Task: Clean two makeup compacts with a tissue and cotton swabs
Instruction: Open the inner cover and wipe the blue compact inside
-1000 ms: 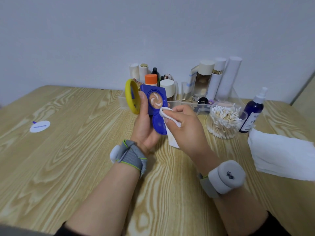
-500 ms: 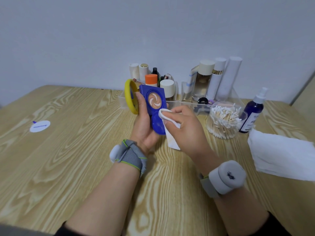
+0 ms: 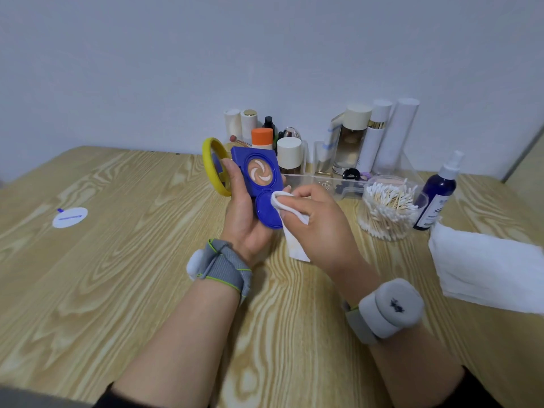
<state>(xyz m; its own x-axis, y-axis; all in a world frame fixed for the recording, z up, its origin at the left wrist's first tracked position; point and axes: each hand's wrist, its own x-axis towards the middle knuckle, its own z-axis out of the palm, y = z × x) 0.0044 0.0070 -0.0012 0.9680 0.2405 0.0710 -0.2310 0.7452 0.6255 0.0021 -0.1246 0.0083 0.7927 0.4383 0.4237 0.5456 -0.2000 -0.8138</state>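
Note:
My left hand point(image 3: 241, 213) holds an open blue makeup compact point(image 3: 259, 175) upright above the table; its pan shows a beige and white swirl, and a round blue inner flap point(image 3: 266, 213) hangs open below. A yellow-rimmed round lid point(image 3: 213, 169) stands out to the left of my thumb. My right hand point(image 3: 318, 222) pinches a folded white tissue point(image 3: 290, 222) and presses it against the round flap. A clear jar of cotton swabs point(image 3: 388, 207) stands to the right.
A clear organiser point(image 3: 321, 184) with several cosmetic bottles stands at the back by the wall. A dark blue spray bottle point(image 3: 435, 198) and a pile of white tissues point(image 3: 485, 266) lie at the right. A round white sticker point(image 3: 70, 217) is on the wooden table at left.
My right hand has slid the tissue a little across the round blue flap. The compact has tilted slightly in my left hand.

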